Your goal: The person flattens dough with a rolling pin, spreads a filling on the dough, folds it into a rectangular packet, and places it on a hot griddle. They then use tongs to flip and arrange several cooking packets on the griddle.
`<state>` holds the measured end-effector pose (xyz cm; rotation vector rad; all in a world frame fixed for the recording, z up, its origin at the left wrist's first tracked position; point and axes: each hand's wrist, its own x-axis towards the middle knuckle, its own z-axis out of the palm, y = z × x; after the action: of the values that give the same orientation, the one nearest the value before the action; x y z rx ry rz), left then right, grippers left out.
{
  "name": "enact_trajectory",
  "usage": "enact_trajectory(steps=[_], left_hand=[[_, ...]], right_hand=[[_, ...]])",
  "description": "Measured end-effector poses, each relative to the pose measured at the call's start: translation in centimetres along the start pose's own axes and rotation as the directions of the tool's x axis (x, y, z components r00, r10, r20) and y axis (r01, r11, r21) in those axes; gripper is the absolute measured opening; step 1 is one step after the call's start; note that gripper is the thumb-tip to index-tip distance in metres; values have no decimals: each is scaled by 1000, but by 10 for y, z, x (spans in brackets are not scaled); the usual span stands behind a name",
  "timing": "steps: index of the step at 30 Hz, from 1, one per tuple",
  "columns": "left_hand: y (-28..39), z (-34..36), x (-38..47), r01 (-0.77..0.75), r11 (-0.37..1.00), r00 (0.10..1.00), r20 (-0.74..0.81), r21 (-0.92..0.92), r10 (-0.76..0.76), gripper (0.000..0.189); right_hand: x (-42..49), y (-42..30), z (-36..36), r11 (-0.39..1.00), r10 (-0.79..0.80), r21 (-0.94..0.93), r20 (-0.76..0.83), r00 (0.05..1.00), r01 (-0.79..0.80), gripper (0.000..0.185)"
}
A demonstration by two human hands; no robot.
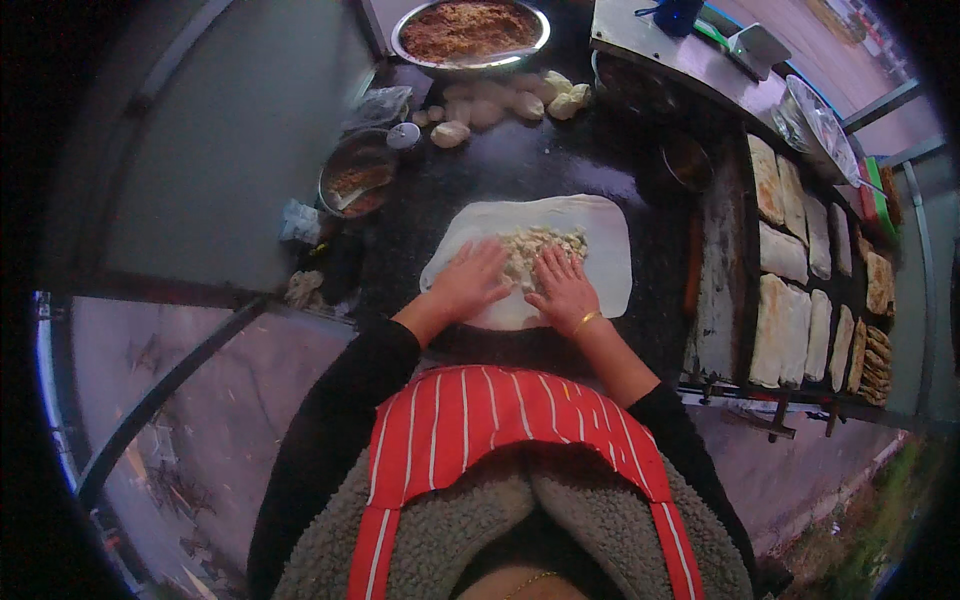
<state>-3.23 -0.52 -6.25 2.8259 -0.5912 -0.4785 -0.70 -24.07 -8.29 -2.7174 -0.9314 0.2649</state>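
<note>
A thin, roughly rectangular sheet of dough lies flat on the dark worktop before me. Pale, crumbly filling with green bits is heaped near its middle. Against the left side of that heap rests my left hand, palm down with fingers spread. My right hand, with a gold bracelet at its wrist, has its fingertips on the filling's front right part. Neither hand grips anything. Both palms hide some of the dough and filling.
A large metal bowl of reddish-brown filling stands at the back, with several dough balls before it. At left is a smaller bowl with a spoon. Several filled flatbreads lie on a griddle at right, beside a metal strip.
</note>
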Motion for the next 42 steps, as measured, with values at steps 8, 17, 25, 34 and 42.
enact_trajectory(steps=[8, 17, 25, 34, 42], left_hand=[[26, -3, 30, -159, 976, 980, -93, 148, 174, 71], [30, -21, 49, -133, 976, 989, 92, 175, 118, 71], [13, -24, 14, 21, 983, 1000, -16, 180, -19, 68], [-2, -14, 13, 19, 994, 999, -28, 112, -16, 61], [8, -6, -27, 105, 984, 993, -30, -143, -110, 71]], right_hand=[[-8, 35, 1, 998, 64, -14, -50, 997, -65, 65], [-22, 45, -17, 1000, -24, 3, -12, 1000, 24, 59], [-11, 69, -18, 992, -14, 124, -100, 995, 26, 59], [8, 69, -29, 994, -31, 107, 31, 999, 28, 60], [-22, 79, -6, 987, 96, 134, -22, 995, -93, 66]])
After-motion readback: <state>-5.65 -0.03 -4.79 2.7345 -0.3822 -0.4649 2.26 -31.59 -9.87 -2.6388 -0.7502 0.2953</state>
